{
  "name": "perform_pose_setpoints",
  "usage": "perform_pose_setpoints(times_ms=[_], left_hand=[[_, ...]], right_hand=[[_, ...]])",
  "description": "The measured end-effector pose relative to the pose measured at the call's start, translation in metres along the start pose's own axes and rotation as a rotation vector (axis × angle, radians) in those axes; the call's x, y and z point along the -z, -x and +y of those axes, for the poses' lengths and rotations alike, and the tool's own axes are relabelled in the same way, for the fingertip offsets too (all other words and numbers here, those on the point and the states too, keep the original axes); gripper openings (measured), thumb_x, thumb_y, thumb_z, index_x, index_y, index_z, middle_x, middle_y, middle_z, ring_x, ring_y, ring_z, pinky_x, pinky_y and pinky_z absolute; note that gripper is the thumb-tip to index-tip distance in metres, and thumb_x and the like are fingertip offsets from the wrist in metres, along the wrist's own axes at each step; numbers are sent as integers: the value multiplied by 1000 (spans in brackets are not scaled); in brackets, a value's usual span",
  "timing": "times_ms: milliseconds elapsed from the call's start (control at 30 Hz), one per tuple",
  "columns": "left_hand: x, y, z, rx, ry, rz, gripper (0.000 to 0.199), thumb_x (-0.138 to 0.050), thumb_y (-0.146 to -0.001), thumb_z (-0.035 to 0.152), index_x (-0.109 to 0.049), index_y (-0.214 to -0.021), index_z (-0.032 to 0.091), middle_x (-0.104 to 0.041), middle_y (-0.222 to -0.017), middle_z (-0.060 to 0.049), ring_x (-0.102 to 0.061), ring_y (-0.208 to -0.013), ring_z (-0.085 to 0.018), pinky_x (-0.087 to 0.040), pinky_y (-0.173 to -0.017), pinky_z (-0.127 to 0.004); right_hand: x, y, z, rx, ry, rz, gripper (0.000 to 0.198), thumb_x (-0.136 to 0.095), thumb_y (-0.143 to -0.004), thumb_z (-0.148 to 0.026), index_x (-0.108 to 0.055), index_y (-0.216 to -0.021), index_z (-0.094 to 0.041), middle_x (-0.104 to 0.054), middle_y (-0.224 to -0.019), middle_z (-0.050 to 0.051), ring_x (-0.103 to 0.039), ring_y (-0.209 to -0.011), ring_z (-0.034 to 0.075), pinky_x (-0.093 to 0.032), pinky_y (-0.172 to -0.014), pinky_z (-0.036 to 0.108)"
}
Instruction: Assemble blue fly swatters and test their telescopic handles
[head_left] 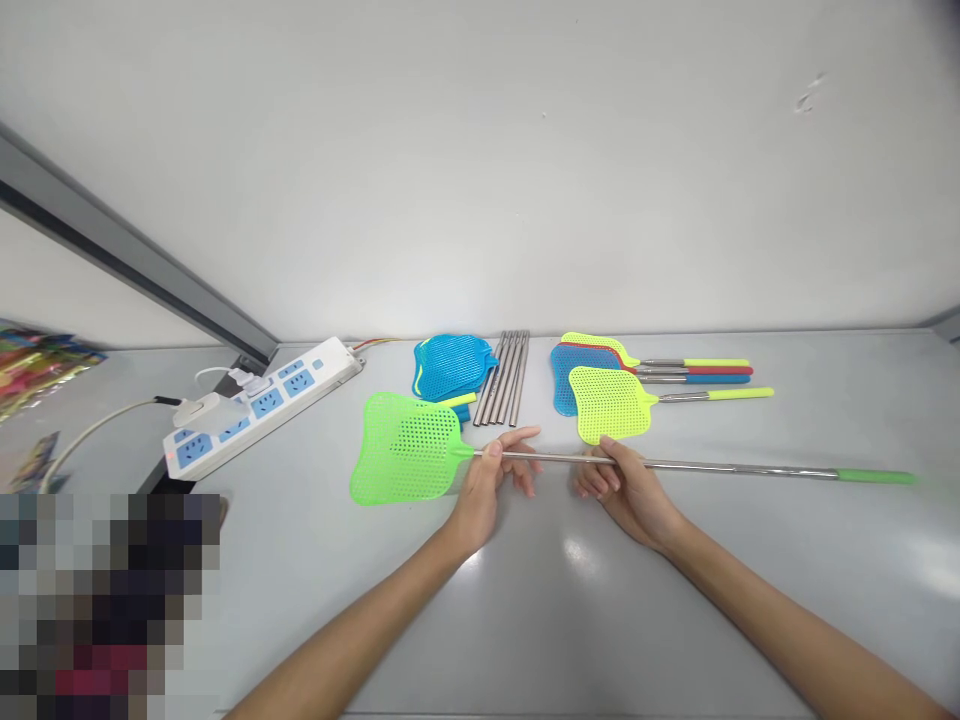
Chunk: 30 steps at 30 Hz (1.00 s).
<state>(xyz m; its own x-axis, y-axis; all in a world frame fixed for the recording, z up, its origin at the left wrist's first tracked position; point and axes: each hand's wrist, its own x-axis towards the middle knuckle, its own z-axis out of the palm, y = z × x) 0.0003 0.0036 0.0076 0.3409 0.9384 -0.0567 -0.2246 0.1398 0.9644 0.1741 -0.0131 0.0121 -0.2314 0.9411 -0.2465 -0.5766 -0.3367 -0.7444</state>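
A green fly swatter (409, 450) with its telescopic metal rod drawn out long lies across both my hands, its green grip pointing right. My left hand (484, 490) pinches the rod just beside the swatter head, thumb on top and the other fingers spread. Further along the rod, my right hand (622, 485) is closed around it with fingers curled. Behind my right hand lie several swatters with short rods, the nearest a yellow swatter (611, 405). Past my left hand are a stack of blue swatter heads (454, 365) and several loose metal rods (504, 380).
A white power strip (281, 405) with plugs and cables lies at the left. Colourful packaging (37, 365) is at the far left edge. A pale wall (517, 180) rises behind the grey table (570, 620). A blurred-out area covers the lower left corner.
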Motion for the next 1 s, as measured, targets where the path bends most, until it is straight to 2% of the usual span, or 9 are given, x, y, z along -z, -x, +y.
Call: perform_pose_setpoints(times_ms=[100,200,300,467,1000], left_hand=[[-1,-2,-1,22,11,20,53,-21,-84,49,-57,-91,12,-55,-64,-5,-48,-53,-13,-37,-56,-27],[-1,-3,-3,37,38,41,53,-19,-83,51,-56,-83,13,-54,-60,-4,-48,-51,-13,-36,-55,-27],[-1,-2,-3,40,11,31,53,-17,-84,50,-55,-80,14,-53,-57,-3,-47,-51,-13,-35,-55,-27],[-3,3,2,58,-187,-53,56,-22,-83,53,-61,-78,12,-52,-58,-3,-47,-58,-14,-36,-60,-27],[-2,5,2,74,-217,-57,48,-29,-85,44,-64,-73,13,-52,-57,-2,-48,-60,-13,-36,-63,-25]], right_hand=[[0,0,-1,-24,5,-6,45,-41,-82,-36,-36,-41,-19,-33,-46,-1,-34,-49,13,-33,-56,30],[0,0,-2,-55,13,-13,44,-40,-83,-36,-38,-42,-19,-34,-46,-1,-34,-49,13,-33,-57,30],[1,0,-1,-68,34,-24,44,-38,-83,-36,-39,-43,-18,-35,-47,-1,-35,-50,13,-33,-57,30],[2,1,0,-61,105,-53,44,-41,-82,-38,-41,-42,-18,-38,-48,0,-39,-53,14,-34,-59,30],[4,0,0,-64,98,-64,44,-36,-84,-34,-43,-44,-18,-39,-49,0,-40,-54,14,-34,-59,30]])
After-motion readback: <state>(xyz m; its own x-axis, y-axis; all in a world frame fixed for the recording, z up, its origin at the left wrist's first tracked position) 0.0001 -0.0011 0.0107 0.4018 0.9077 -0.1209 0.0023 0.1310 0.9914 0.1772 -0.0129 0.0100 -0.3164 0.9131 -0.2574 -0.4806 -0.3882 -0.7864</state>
